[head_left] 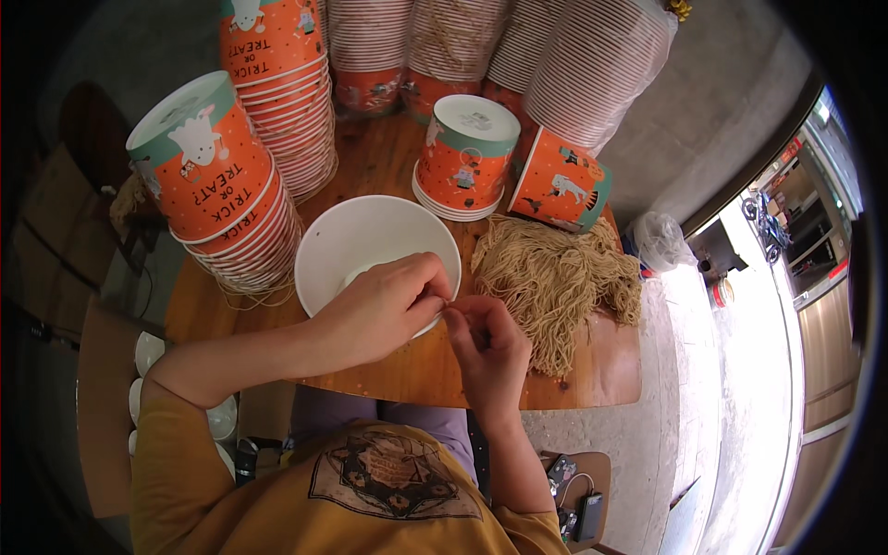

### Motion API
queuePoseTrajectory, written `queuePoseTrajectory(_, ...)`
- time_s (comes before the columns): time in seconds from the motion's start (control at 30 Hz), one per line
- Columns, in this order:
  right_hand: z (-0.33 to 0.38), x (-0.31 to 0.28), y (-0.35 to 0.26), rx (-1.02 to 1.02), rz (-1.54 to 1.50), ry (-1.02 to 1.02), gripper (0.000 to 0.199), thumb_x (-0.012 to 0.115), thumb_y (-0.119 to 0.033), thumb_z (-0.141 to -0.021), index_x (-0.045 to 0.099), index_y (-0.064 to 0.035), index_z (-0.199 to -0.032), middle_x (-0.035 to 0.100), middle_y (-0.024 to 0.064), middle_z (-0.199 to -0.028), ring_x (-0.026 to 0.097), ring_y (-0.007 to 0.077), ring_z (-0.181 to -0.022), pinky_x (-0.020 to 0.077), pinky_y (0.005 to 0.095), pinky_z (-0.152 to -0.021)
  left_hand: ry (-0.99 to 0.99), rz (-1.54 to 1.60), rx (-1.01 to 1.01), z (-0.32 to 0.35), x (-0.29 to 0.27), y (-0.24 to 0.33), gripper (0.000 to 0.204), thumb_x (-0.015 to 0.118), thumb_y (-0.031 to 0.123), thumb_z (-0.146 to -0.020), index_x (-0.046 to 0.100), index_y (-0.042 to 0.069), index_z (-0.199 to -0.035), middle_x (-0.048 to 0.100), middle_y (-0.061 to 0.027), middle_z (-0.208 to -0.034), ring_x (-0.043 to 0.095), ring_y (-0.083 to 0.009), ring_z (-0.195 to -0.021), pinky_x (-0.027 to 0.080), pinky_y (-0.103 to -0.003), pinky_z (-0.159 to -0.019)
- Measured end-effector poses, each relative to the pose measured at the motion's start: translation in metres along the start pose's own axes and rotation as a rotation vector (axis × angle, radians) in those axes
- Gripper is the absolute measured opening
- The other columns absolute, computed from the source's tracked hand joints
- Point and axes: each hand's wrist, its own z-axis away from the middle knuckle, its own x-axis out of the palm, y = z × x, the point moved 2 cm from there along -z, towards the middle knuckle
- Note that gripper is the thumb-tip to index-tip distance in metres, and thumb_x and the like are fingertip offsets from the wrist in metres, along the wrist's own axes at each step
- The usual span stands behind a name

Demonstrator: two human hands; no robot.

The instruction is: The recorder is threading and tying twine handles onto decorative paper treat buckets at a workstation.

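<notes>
**Stringing paper cups: one in hand, many stacks standing by**

The wooden table (407, 365) carries everything. Along its far edge stand tall stacks of orange paper cups (277, 83), nested and upturned, some wrapped in clear plastic; a nearer stack (217, 185) leans at the left, a short stack (467, 153) stands in the middle, and a single cup (560, 180) lies tipped on its side. Whether any of these already carry cord cannot be told, though a few loose strands show at the foot of the left stack.

To the right lies a large heap of tan cord lengths (555, 282), which suggests that much of the work is left.

Just in front of the person, an open cup with a white inside (361, 240) rests on the table, mouth up. The left hand (384, 310) lies over its near rim, fingers closed in a pinch. The right hand (486, 347) meets it just beside the rim, fingertips also pinched together on what seems a thin strand, too fine to make out. My reading is that this cup's cord is being tied or threaded, not yet finished.
</notes>
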Motion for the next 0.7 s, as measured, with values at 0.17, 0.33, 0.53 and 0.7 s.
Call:
queuePoseTrajectory(0.17, 0.0001, -0.0006, -0.003, -0.022, 0.038, 0.006, 0.011, 0.072, -0.009, -0.084, 0.063, -0.0067, -0.091, 0.047, 0.0022, -0.062, 0.041, 0.0105, -0.051, 0.0376, 0.0257, -0.048, 0.045, -0.017, 0.052, -0.0005, 0.0008, -0.0007, 0.012, 0.058, 0.006, -0.088, 0.049, 0.002, -0.094, 0.06, -0.0122, -0.086, 0.061, -0.0285, -0.078, 0.048, -0.038, -0.069)
queuePoseTrajectory(0.33, 0.0008, -0.0005, -0.0026, -0.027, 0.031, 0.007, 0.011, 0.072, -0.008, -0.084, 0.063, -0.0065, -0.091, 0.047, 0.0025, -0.062, 0.042, 0.0105, -0.051, 0.0378, 0.0258, -0.048, -0.013, 0.067, -0.038, -0.0029, -0.0004, -0.0002, 0.013, 0.058, 0.003, -0.087, 0.048, 0.002, -0.094, 0.059, -0.0115, -0.085, 0.06, -0.0253, -0.077, 0.048, -0.036, -0.068)
queuePoseTrajectory(0.53, 0.0016, -0.0002, -0.0012, -0.032, 0.033, 0.005, 0.013, 0.072, -0.008, -0.084, 0.063, -0.0063, -0.092, 0.048, 0.0026, -0.063, 0.042, 0.011, -0.05, 0.0382, 0.0259, -0.048, 0.024, -0.005, 0.039, -0.0031, 0.0023, -0.0018, 0.012, 0.058, 0.005, -0.088, 0.05, 0.002, -0.095, 0.059, -0.0118, -0.085, 0.061, -0.0257, -0.078, 0.048, -0.036, -0.069)
queuePoseTrajectory(0.7, 0.0007, -0.0003, -0.0017, -0.052, 0.048, -0.002, 0.012, 0.072, -0.008, -0.083, 0.062, -0.0066, -0.091, 0.049, 0.0032, -0.064, 0.043, 0.0114, -0.05, 0.0393, 0.0262, -0.048, 0.0, -0.102, 0.004, -0.0026, -0.0022, 0.0049, 0.011, 0.057, 0.009, -0.089, 0.051, 0.003, -0.096, 0.061, -0.0119, -0.083, 0.062, -0.028, -0.077, 0.049, -0.037, -0.068)
